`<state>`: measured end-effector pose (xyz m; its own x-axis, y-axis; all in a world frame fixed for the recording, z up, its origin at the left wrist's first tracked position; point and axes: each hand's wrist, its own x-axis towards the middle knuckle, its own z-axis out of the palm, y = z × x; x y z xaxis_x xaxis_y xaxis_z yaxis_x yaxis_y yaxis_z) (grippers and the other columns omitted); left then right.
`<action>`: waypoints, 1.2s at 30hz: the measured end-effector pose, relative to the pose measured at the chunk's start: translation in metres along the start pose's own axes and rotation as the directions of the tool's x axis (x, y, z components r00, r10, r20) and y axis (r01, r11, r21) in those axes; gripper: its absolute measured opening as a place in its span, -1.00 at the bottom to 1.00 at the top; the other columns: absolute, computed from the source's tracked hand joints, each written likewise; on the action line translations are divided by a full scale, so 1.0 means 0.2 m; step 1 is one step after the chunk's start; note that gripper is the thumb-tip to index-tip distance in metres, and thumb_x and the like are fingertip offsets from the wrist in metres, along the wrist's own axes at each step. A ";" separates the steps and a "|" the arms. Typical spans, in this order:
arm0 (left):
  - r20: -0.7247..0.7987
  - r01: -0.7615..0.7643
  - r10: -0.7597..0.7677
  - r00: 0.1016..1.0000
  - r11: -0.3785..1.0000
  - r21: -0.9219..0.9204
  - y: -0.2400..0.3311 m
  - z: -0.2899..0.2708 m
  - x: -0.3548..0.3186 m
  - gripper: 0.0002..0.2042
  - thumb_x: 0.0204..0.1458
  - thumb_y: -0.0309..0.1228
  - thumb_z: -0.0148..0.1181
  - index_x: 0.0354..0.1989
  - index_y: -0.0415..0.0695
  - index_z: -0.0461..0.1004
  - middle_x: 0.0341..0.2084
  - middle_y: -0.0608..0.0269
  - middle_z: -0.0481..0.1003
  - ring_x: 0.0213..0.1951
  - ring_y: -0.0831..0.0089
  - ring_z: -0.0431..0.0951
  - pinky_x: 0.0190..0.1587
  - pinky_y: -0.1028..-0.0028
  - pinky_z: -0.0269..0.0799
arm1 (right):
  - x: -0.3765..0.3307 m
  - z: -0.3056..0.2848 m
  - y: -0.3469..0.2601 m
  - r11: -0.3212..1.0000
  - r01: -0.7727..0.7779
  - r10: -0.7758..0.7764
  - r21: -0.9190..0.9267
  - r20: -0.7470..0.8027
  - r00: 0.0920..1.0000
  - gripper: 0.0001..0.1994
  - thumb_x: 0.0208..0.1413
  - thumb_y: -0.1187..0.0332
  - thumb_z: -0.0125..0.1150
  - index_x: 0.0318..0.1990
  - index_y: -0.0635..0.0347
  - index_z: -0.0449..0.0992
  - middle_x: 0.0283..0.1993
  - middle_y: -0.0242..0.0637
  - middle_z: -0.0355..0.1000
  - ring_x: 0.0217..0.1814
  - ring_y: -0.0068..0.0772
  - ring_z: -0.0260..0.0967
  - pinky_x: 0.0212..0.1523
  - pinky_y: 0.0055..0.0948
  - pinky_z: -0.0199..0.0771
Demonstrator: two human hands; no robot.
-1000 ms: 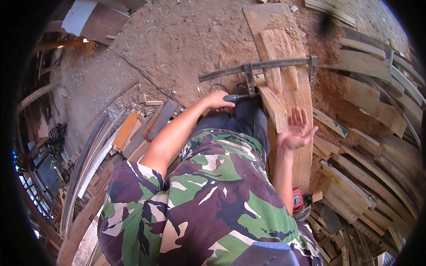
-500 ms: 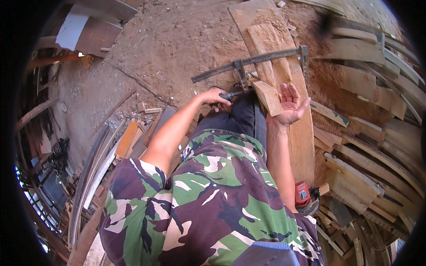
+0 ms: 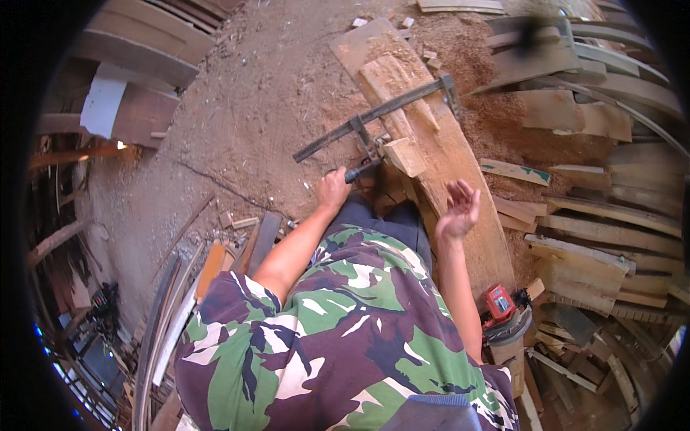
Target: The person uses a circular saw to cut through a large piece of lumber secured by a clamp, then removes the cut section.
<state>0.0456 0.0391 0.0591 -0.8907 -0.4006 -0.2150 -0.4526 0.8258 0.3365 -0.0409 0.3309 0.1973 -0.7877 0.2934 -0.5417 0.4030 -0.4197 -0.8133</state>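
My left hand point(image 3: 333, 190) is closed around the dark handle point(image 3: 353, 174) of a metal bar clamp point(image 3: 381, 111). The clamp's bar lies slantwise across a carved piece of wood point(image 3: 394, 90) on a long plank point(image 3: 460, 169). Beside the clamp's handle end, a pale wooden block point(image 3: 405, 157) leans against the carved piece; whether the clamp presses on it I cannot tell. My right hand point(image 3: 460, 212) is raised over the plank, fingers parted and holding nothing, apart from the block.
A red power tool point(image 3: 499, 305) rests at the plank's near end, by my right forearm. Curved boards point(image 3: 611, 223) are piled on the right. Timber strips point(image 3: 169, 316) lie to my left. Sawdust point(image 3: 496, 133) covers the ground beyond the plank.
My right hand has drawn back from the wooden block, which it was next to before. My left hand stays at the clamp's handle. The whole view has shifted.
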 end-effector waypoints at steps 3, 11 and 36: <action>0.308 -0.267 0.318 0.897 0.943 -0.196 -0.18 -0.01 0.13 -0.80 0.10 -0.22 0.41 -0.24 -0.07 0.66 -0.46 -0.04 0.67 -0.45 0.01 0.73 -0.36 0.06 0.65 | -0.10 -0.30 -0.05 1.000 0.024 -0.024 -0.003 -0.030 0.999 -0.48 0.45 -0.13 0.02 0.08 0.15 0.64 -0.05 -0.31 0.63 0.13 -0.38 0.52 0.25 -0.24 0.22; 0.732 0.198 0.078 0.676 0.938 -0.284 -0.28 0.01 0.29 -0.66 0.02 -0.08 0.48 -0.37 -0.14 0.63 -0.45 0.09 0.67 -0.48 0.33 0.67 -0.40 0.25 0.56 | -0.45 -0.89 -0.08 0.988 0.140 -0.137 0.072 -0.047 0.990 -0.59 0.46 0.03 0.08 0.05 0.24 0.59 -0.12 -0.18 0.62 -0.02 -0.26 0.57 0.14 -0.24 0.48; 0.073 0.008 -0.012 0.997 0.999 0.049 0.00 0.03 0.04 -0.82 0.07 -0.36 0.30 -0.16 -0.01 0.69 -0.14 -0.10 0.70 -0.01 -0.10 0.71 0.04 -0.03 0.59 | -0.64 -1.62 0.06 0.874 0.378 -0.439 -0.306 -0.160 0.884 -0.81 0.35 0.35 0.25 -0.17 0.31 0.65 -0.29 -0.27 0.62 -0.25 -0.48 0.55 -0.11 -0.44 0.56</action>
<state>0.0384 0.0373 0.0521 -0.8797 -0.3802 -0.2854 -0.4573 0.8410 0.2891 0.2153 0.5674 0.1882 -0.7988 0.5810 -0.1564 0.1969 0.0069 -0.9804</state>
